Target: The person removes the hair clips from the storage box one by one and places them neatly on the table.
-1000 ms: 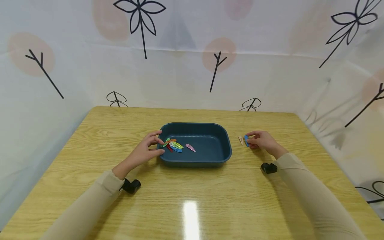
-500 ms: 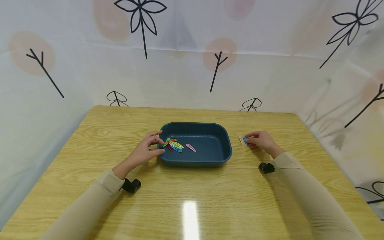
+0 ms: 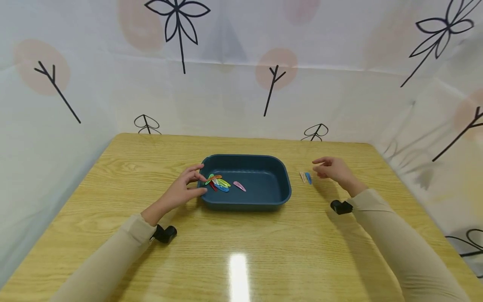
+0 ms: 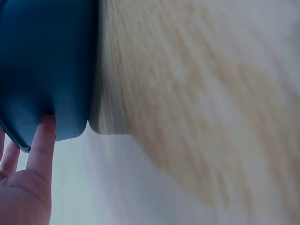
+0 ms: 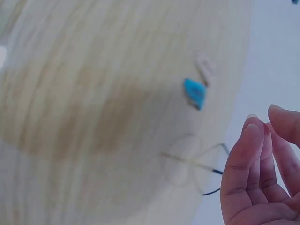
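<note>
At the dark blue tray (image 3: 247, 206), my left hand (image 3: 180, 188) holds the left end, fingers bent at the rim. The left wrist view shows a digit pressing the outer wall (image 4: 65, 61). Several snap hair clips lie inside: orange (image 3: 215, 177), yellow-green (image 3: 223, 183), blue (image 3: 221, 188), red (image 3: 213, 186) and others bunched near that hand, plus a pink one (image 3: 239, 186) apart. My right hand (image 3: 333, 171), holding nothing, hovers right of the tray, fingers loosely bent. Left of its fingertips, a blue hair clip (image 3: 308, 178) lies beside a beige one (image 3: 302, 177) on the table.
The wooden table (image 3: 241, 235) ends at a pale patterned cloth (image 3: 241, 96) behind and at the sides. A black wrist camera (image 3: 164, 234) sits on the left cuff, another black camera (image 3: 341, 206) on the right one.
My right hand has set the blue hair clip down beside the beige one, let it go and risen away to the right. The left hand and the tray stay in place.
</note>
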Demonstrator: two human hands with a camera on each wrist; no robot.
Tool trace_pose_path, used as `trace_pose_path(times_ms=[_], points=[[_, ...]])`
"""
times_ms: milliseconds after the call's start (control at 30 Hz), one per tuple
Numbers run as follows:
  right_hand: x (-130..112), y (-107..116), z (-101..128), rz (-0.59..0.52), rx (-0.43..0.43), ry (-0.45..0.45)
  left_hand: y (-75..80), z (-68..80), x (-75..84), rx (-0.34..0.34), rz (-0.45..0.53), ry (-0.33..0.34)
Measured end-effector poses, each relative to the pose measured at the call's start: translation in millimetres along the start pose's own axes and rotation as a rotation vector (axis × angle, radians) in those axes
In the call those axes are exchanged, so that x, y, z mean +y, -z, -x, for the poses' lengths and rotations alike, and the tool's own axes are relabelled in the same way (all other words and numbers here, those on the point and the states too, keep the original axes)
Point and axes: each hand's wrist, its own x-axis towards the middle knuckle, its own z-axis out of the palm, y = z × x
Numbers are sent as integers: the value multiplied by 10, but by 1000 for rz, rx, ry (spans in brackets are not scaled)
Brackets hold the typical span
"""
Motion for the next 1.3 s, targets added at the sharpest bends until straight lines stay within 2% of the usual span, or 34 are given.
trace_pose_path(times_ms=[267, 533, 800, 1300], points=[[-226, 60, 48, 52, 0, 51, 4, 1, 13, 0, -4, 2], [-411, 47, 48, 58, 0, 74, 25, 7, 38, 1, -5, 3], [-595, -44, 63, 14, -44, 116, 24, -2, 4, -1, 4, -4], [-901, -304, -40, 29, -87, 181, -2, -2, -14, 4, -3, -8]])
